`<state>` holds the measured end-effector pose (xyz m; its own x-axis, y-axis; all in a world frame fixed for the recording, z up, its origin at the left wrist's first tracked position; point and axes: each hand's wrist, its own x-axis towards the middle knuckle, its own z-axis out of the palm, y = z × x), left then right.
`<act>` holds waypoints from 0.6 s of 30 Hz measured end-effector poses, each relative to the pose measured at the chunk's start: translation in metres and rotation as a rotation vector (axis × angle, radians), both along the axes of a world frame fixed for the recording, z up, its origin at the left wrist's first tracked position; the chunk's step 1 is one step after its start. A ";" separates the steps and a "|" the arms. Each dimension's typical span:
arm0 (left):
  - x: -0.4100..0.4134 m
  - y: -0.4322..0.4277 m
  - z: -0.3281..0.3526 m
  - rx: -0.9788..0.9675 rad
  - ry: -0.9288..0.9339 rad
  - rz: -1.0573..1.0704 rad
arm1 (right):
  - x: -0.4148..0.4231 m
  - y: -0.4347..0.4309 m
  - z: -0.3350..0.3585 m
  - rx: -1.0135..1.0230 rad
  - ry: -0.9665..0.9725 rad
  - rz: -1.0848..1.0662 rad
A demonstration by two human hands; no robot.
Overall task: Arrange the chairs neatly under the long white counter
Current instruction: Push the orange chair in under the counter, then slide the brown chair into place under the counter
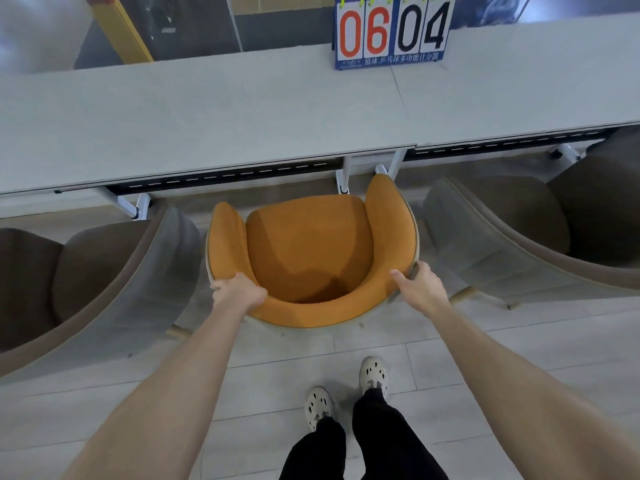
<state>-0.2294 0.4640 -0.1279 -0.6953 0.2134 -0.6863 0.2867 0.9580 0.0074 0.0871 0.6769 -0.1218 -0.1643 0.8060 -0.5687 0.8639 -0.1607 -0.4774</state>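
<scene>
At the counter (242,109), both outstretched hands' fingers grip the orange chair (308,251) backrest.

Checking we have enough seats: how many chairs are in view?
3. The orange chair in the middle; the left grey chair beside it; the right grey chair on the other side. More may be hidden beyond the frame edges.

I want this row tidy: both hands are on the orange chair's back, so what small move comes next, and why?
Probably push the orange chair gently forward, leading with the left hand. It and the right hand grip the backrest, the seat lies short of the white counter, and the right-side armrest sits near the counter legs.
</scene>
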 end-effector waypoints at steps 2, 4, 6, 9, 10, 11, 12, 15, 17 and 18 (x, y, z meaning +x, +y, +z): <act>0.012 0.014 0.011 0.008 0.028 -0.056 | 0.012 0.006 0.007 0.023 -0.020 0.037; 0.026 0.031 0.021 0.097 0.034 -0.142 | 0.027 0.016 0.013 0.039 -0.027 0.052; 0.043 0.052 0.031 0.199 0.018 -0.207 | 0.045 0.030 0.019 0.075 -0.037 0.065; 0.071 0.089 0.044 0.291 -0.001 -0.279 | 0.074 0.058 0.032 0.144 -0.039 0.087; 0.083 0.103 0.047 0.309 -0.002 -0.298 | 0.086 0.070 0.035 0.157 -0.031 0.091; 0.095 0.116 0.050 0.322 0.001 -0.312 | 0.098 0.082 0.038 0.172 -0.023 0.099; 0.107 0.128 0.052 0.330 0.009 -0.325 | 0.111 0.095 0.039 0.189 -0.016 0.108; 0.148 0.170 0.059 0.344 0.041 -0.336 | 0.156 0.136 0.044 0.228 -0.007 0.127; 0.181 0.198 0.065 0.373 0.073 -0.324 | 0.191 0.168 0.048 0.239 0.018 0.158; 0.199 0.212 0.066 0.397 0.102 -0.312 | 0.210 0.184 0.048 0.238 0.026 0.178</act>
<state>-0.0306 0.6762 -0.0614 -0.6160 0.6518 -0.4423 0.5770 0.7556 0.3100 0.2974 0.8610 -0.0740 -0.3274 0.8733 -0.3607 0.8553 0.1115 -0.5061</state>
